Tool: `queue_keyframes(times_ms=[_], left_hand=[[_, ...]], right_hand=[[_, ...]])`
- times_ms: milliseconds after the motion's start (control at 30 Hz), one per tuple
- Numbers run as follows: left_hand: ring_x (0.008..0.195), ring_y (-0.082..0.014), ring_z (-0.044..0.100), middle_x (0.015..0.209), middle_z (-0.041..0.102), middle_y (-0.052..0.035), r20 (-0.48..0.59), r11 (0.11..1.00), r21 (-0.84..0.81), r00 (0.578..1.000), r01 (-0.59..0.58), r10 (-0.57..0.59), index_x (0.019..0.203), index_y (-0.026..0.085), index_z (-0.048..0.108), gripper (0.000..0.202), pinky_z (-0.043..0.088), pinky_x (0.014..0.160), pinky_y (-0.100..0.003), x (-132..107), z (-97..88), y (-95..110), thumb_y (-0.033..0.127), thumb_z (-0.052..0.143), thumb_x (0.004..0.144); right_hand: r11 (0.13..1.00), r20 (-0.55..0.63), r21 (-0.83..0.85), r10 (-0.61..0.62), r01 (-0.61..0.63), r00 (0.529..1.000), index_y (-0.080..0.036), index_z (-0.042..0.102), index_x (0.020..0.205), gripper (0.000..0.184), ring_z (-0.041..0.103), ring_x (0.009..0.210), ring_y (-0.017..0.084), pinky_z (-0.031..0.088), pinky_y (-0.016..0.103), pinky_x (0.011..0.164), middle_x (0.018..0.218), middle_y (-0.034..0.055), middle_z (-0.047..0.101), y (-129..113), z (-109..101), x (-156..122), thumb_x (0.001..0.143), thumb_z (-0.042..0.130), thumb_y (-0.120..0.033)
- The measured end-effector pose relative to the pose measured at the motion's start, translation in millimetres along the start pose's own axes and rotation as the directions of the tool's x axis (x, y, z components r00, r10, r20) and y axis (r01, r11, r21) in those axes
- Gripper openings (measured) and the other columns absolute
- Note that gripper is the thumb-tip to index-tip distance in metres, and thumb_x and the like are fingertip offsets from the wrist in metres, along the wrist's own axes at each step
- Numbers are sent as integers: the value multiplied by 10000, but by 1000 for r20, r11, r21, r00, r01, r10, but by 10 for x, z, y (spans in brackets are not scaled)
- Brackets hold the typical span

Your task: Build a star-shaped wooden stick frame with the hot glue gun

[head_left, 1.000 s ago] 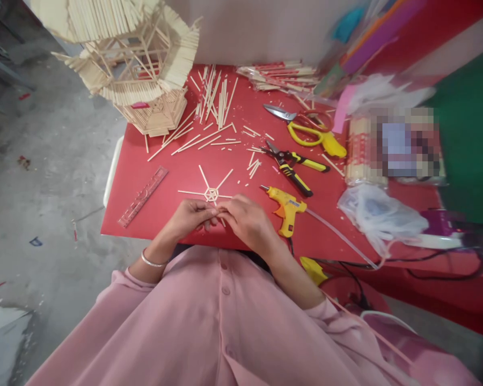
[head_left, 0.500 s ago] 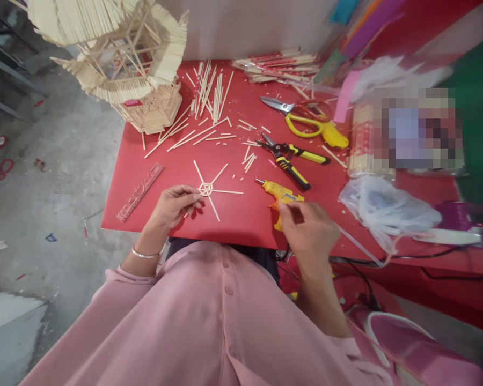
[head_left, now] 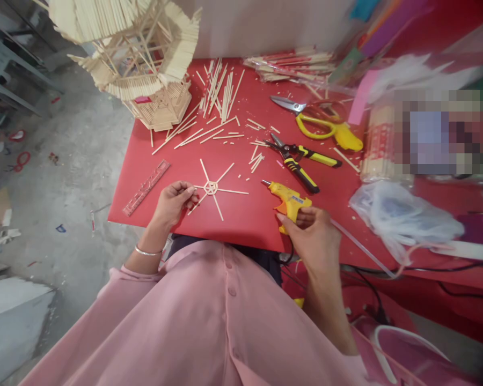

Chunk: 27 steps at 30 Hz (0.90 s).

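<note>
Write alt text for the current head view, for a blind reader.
A person's right hand holds a yellow plastic glue gun at a red table, while the left hand appears to pinch a flat, spoked star of pale wooden sticks. A tiered model of similar sticks stands at back left.

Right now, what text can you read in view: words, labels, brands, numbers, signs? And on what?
None reads clearly.
Glue gun: small label on the body, too small to read.
Ruler: any numbers too small to read.
Stick packet on the right: red print, too blurred.
Stick wrappers at the back: red print, too blurred.
Pixelated patch: whatever is under it is hidden.
</note>
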<state>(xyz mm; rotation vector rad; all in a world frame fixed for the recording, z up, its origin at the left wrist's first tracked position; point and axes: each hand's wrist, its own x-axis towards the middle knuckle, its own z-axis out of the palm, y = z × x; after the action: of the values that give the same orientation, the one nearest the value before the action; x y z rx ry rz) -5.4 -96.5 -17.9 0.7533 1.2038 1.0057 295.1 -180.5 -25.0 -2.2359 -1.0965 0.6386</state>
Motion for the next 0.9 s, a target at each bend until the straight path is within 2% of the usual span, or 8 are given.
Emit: queue_keyframes(times_ms=[133,267,400,500,567,633,733,900], left_hand=[[462,-88,584,639,718,-49,-59,1000,18,998,19,-18,710,141,657,309,456,457,-205,15,-13,13,323,883,602],[461,-94,591,611,709,-35,-54,1000,18,999,2,-1,674,150,646,304,461,468,-211,23,15,37,291,892,568],[490,-97,604,615,697,-13,-37,1000,-22,999,-21,20,785,155,701,306,465,490,-215,49,0,4,269,886,570],[519,-95,605,646,703,-17,-15,999,-29,1000,-27,26,891,146,740,335,470,514,-221,71,-41,-54,262,863,601],[527,-92,602,660,708,-27,-5,999,-14,999,-39,39,859,139,744,279,470,521,-224,74,-63,-86,256,844,627],[533,-95,609,668,713,-31,5,999,-10,999,-47,47,814,142,734,227,470,522,-224,65,-72,-93,251,837,644],[531,-102,619,669,721,-36,20,999,-21,999,-37,38,807,144,725,225,476,522,-226,32,-68,-52,257,845,653],[510,-118,623,660,731,-63,-4,1000,-18,1000,-17,17,807,122,732,276,478,503,-239,-20,-68,27,282,870,629]], right_hand=[[988,50,-156,-9,17,999,-209,636,913,524,698,765,279,519,401,722,830,111,741,4,-13,-9,668,685,-669],[966,27,-257,5,2,1000,-227,681,891,368,676,732,281,469,380,663,779,78,740,30,-13,59,641,674,-497],[989,28,-145,-35,39,999,-232,659,795,280,631,647,244,444,344,599,675,40,694,68,13,50,640,642,-464],[996,-78,39,-71,74,994,-225,624,840,320,617,622,208,478,329,595,720,29,699,41,85,-54,672,649,-497],[984,-116,161,-63,81,991,-223,599,886,349,638,646,205,507,330,611,779,32,714,-11,143,-124,682,673,-496],[968,-100,235,-64,86,993,-224,585,912,346,660,668,213,525,340,631,793,31,715,-82,188,-164,697,676,-480],[973,-90,194,-107,123,990,-232,574,922,343,672,689,229,527,360,662,793,34,709,-189,211,-164,702,659,-480],[986,-157,43,-150,159,976,-258,508,854,323,647,664,255,504,386,655,728,45,677,-272,196,-143,656,628,-482]])
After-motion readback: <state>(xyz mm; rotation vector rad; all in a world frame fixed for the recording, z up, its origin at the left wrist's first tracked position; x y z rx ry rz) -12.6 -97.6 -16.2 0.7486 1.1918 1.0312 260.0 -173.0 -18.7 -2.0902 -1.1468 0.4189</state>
